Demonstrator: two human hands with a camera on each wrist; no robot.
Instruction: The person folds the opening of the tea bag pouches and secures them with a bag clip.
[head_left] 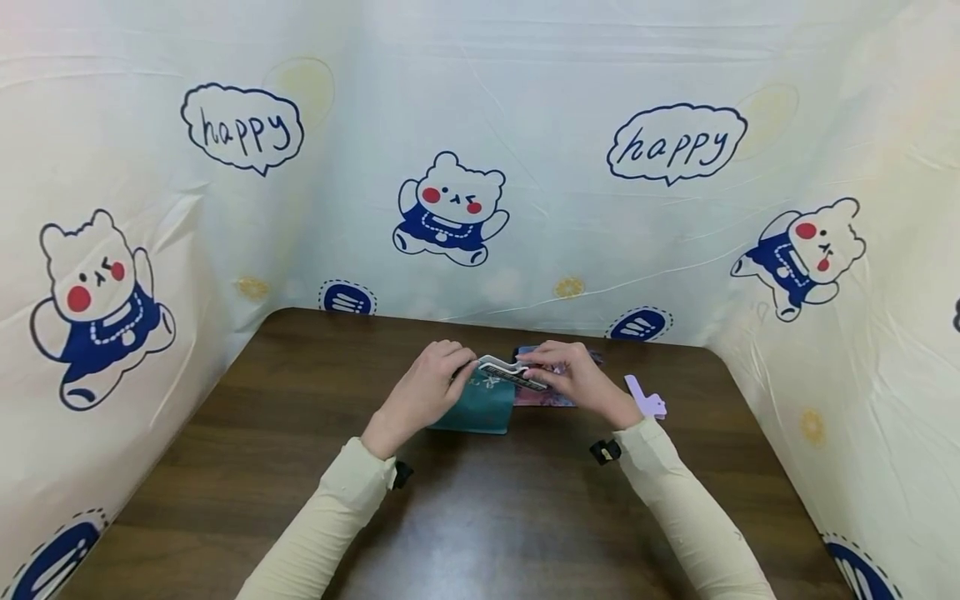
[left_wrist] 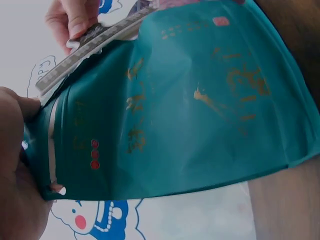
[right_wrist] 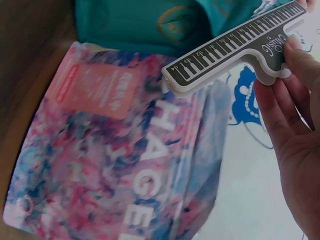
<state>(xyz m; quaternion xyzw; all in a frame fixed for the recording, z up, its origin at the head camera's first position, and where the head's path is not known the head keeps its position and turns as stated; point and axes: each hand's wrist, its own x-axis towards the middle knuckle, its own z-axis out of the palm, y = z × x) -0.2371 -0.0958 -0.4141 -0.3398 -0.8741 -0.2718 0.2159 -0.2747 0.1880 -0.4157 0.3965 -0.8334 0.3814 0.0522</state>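
My left hand (head_left: 420, 387) grips the top corner of a teal pouch (left_wrist: 175, 115), which stands upright with gold writing on its face. With thumb and fingers my right hand (right_wrist: 300, 155) pinches the handle part of a clip (right_wrist: 225, 50) printed with piano keys and "Music". The clip's long bar lies along the pouch's upper edge in the left wrist view; whether its jaws are over that edge I cannot tell. Just right of the teal pouch is a pink and blue patterned pouch (right_wrist: 110, 160), partly behind my right hand in the head view.
A lilac clip (head_left: 647, 402) lies on the brown table (head_left: 300, 467) to the right of my right wrist. A pale printed cloth (head_left: 540, 233) hangs round the table's back and sides.
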